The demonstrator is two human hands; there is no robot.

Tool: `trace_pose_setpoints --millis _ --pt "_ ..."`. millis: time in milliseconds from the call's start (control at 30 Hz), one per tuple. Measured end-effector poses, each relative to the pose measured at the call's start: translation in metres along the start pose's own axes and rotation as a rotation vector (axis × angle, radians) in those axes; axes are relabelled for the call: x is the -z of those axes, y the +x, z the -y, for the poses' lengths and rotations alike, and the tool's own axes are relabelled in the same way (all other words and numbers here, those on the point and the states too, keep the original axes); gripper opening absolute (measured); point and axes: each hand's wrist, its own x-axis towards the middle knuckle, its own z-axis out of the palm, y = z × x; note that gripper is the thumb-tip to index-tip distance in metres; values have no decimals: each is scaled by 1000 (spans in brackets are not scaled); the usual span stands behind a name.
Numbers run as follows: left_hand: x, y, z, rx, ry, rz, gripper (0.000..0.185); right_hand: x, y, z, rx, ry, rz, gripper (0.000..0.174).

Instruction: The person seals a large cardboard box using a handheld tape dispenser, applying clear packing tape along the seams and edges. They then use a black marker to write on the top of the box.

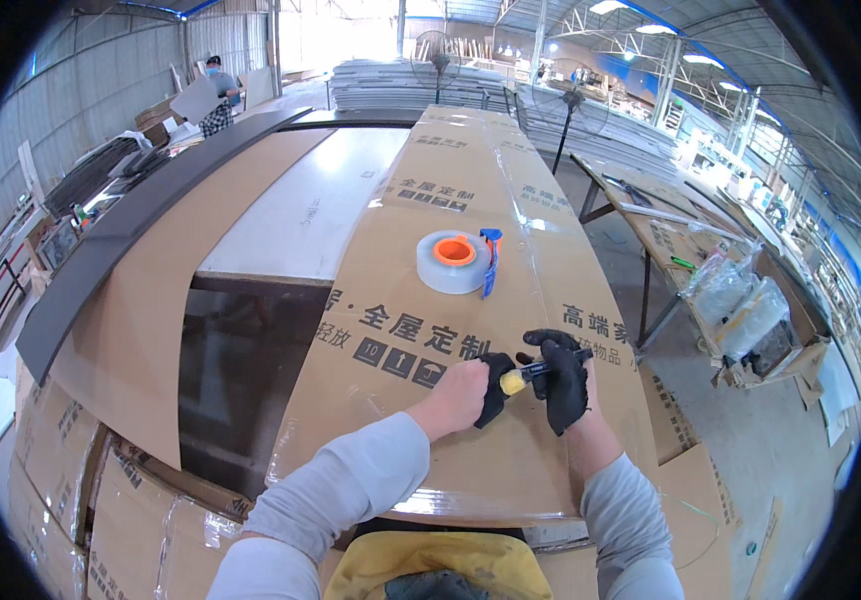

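A slim black tool with a yellow end (511, 383), perhaps a marker or a knife, lies slantwise between my hands. My right hand (561, 382), in a black glove, is wrapped around its dark shaft. Curled up against the yellow end is my left hand (468, 394), its glove leaving the back of the hand bare; its fingertips are hidden. Both hands are over a long, flat cardboard package (505, 465) with printed characters and glossy clear tape. Farther up the package sits a large roll of clear packing tape (451, 277) with an orange core and a blue-and-orange tape cutter (491, 262) beside it.
On the left lie a white panel (303, 202), a brown sheet (145, 315) and a dark board (167, 180). At right, a work table (648, 232) bears plastic-wrapped bundles (753, 315). Two pedestal fans (571, 101) stand behind. A person (216, 94) carries a panel at far left.
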Motion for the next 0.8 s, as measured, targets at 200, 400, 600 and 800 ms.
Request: trace_pose_setpoints --millis 200,400,600,800 --pt "-29 -1 -1 288 -1651 267 18 8 26 -9 92 305 -97 27" --pt "-22 4 4 267 -1737 276 40 220 38 39 438 57 -403 18" --pt "-6 27 72 155 -354 -581 21 56 -19 -7 -90 -145 344 34" --pt "77 10 131 355 132 -981 22 6 -38 -28 -46 -274 376 17"
